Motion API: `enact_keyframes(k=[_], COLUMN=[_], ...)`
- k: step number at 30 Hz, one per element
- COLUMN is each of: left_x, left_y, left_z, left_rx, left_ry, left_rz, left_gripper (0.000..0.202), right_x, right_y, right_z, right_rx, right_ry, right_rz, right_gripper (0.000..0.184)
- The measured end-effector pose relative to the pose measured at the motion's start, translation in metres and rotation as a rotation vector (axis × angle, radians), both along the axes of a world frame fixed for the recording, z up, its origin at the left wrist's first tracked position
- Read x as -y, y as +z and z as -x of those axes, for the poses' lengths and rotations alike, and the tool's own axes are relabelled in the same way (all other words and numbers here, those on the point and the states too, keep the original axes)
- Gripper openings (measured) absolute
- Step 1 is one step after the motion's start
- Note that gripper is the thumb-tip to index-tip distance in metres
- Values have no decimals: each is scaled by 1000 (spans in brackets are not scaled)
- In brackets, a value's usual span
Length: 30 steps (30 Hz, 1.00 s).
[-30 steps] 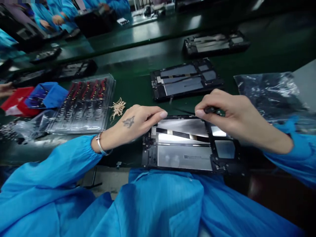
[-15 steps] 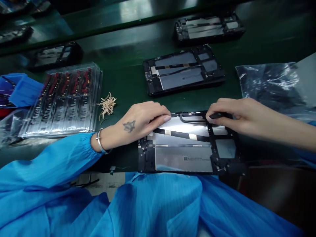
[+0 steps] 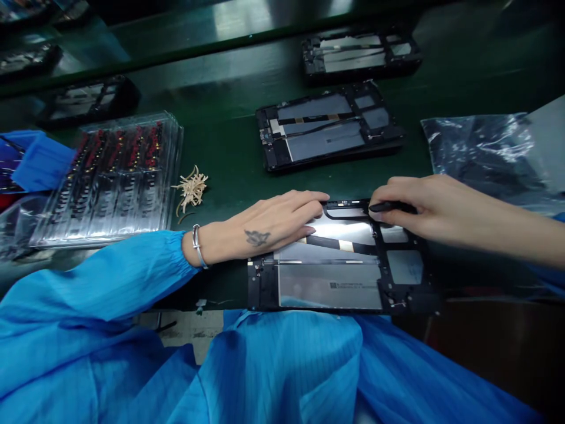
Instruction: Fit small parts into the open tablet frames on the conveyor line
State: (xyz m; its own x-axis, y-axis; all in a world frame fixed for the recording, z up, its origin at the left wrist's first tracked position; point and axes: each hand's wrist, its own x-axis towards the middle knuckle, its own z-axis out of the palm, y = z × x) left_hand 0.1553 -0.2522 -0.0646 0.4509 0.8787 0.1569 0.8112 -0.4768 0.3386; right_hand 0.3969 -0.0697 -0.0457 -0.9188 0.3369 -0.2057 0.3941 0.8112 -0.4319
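An opened tablet frame (image 3: 335, 282) with silver panels lies at the near edge of the green belt, in front of me. My left hand (image 3: 269, 227) rests flat on its upper left part, fingers stretched out toward the top edge. My right hand (image 3: 419, 206) is closed on a thin black tool (image 3: 391, 206), its tip at the frame's upper edge near the middle. Both arms wear blue sleeves; a bracelet circles the left wrist.
Two more opened tablet frames (image 3: 329, 126) (image 3: 359, 53) lie farther up the belt. A clear tray of small parts (image 3: 115, 176) and a bunch of rubber bands (image 3: 190, 187) sit left. A shiny plastic bag (image 3: 485, 153) lies right. Blue packets (image 3: 39, 162) at far left.
My left hand slid right and flattened, its fingers reaching further along the frame's top edge. My right hand shifted slightly right a second ago, then stayed put with the tool. The view tilted down.
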Motion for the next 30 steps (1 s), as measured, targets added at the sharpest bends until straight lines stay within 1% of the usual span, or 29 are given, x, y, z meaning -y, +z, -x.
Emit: enact_keyframes(k=[5, 12, 18, 21, 23, 30], left_x=[-2, -2, -5, -5, -4, -3], left_y=[-3, -3, -8, -9, -8, -1], left_z=[-1, -2, 0, 2, 3, 4], left_rx=[-77, -172, -287, -319, -327, -416], left_ry=[-29, -39, -89, -113, -132, -157], left_rz=[-33, -56, -210, -305, -343, -382], left_gripper=[28, 31, 27, 32, 36, 36], right_x=[-1, -1, -3, -4, -3, 6], right_y=[0, -1, -1, -3, -4, -2], right_z=[2, 1, -1, -3, -4, -3], right_rx=[-12, -36, -47, -134, -150, -99], right_ry=[28, 10, -65, -80, -84, -59], right_rz=[-4, -4, -6, 29, 33, -100], right_gripper=[36, 35, 39, 38, 36, 29])
